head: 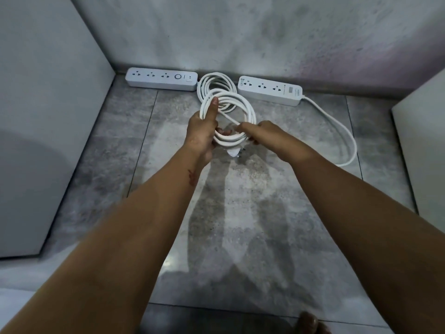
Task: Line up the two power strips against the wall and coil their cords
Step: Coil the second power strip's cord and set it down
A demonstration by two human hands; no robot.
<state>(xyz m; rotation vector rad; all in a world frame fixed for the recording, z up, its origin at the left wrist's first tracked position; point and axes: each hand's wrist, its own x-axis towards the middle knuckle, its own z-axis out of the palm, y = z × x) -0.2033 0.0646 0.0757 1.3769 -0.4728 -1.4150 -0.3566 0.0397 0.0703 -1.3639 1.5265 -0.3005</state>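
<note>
Left hand (201, 135) grips round white cord coil (228, 109); right hand (262, 133) pinches strand.

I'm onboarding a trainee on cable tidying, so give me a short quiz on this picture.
1. True or false: the left hand grips the coil.
2. The loose cord leaves the right strip at its: A. left end; B. right end.
3. Fill in: the plug hangs ___ the coil.
Key: 1 true; 2 B; 3 below.
</note>
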